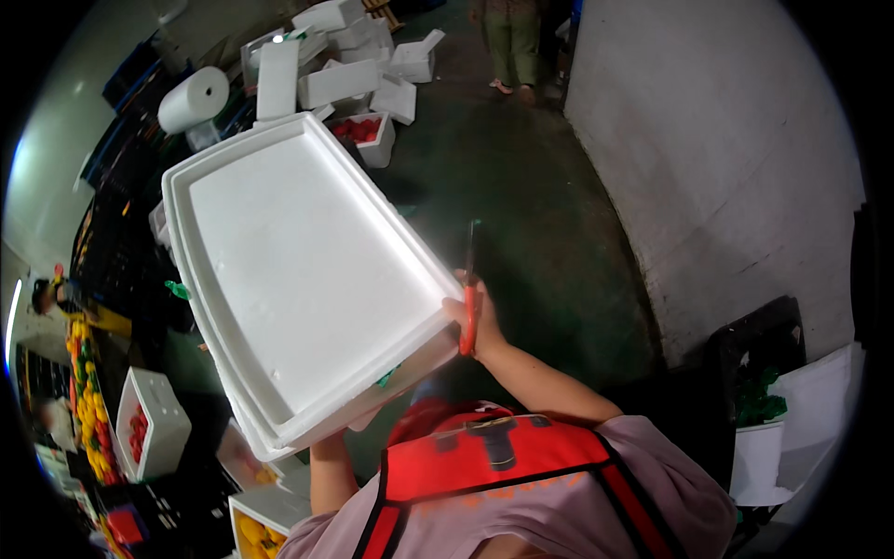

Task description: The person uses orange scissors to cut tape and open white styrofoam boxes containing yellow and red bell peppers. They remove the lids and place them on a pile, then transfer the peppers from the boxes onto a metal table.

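Observation:
A large white foam box (314,265) is held up in front of me, tilted. Its top face is a shallow recess inside a raised rim, and I cannot tell whether this is a lid. Scraps of green film (387,376) stick out at its near side and left side. My right hand (485,318) grips the right near corner, thumb at the rim. That same hand also holds scissors (469,318) with orange-red handles, blades pointing away from me. My left forearm (330,468) reaches under the near left part of the box, which hides the left hand.
White foam boxes (342,84) are heaped ahead, one holding red produce (357,130). A plastic roll (194,100) lies at far left. Open boxes (157,419) of produce stand left. A person's legs (513,49) show ahead. At right are a grey wall (712,140) and a dark crate (761,335).

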`<act>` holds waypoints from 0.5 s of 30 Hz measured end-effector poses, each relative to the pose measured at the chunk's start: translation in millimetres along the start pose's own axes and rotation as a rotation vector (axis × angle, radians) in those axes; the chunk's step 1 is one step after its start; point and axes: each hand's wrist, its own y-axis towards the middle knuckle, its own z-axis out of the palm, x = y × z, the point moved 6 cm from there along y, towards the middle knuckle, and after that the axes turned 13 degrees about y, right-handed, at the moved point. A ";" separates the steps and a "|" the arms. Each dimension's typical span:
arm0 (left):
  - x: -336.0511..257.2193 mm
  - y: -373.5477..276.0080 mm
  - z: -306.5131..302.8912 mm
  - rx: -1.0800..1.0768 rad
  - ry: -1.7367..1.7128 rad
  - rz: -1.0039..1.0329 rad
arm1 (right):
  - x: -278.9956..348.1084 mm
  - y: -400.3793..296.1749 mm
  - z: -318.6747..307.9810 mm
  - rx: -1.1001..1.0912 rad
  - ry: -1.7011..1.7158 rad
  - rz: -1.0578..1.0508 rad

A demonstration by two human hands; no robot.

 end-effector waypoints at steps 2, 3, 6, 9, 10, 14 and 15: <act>-4.0 46.3 19.4 0.024 0.018 -0.008 | 5.3 41.2 -5.0 -0.027 -0.001 -0.046; -5.4 69.2 29.3 0.035 0.020 -0.013 | 7.4 61.2 -4.8 -0.033 -0.006 -0.071; -12.5 144.9 61.7 0.079 0.031 -0.024 | 7.5 119.0 -7.0 -0.071 0.043 -0.032; -28.7 226.1 118.5 0.165 0.058 -0.039 | 2.3 180.6 -23.5 -0.141 0.161 -0.080; -36.5 249.1 138.2 0.196 0.071 -0.044 | 6.3 197.0 -22.7 -0.168 0.176 -0.076; -45.9 323.4 231.1 0.337 0.108 -0.072 | 34.5 246.4 -37.9 -0.212 0.226 -0.159; -43.7 339.1 255.3 0.372 0.115 -0.083 | 42.0 259.2 -47.4 -0.217 0.214 -0.212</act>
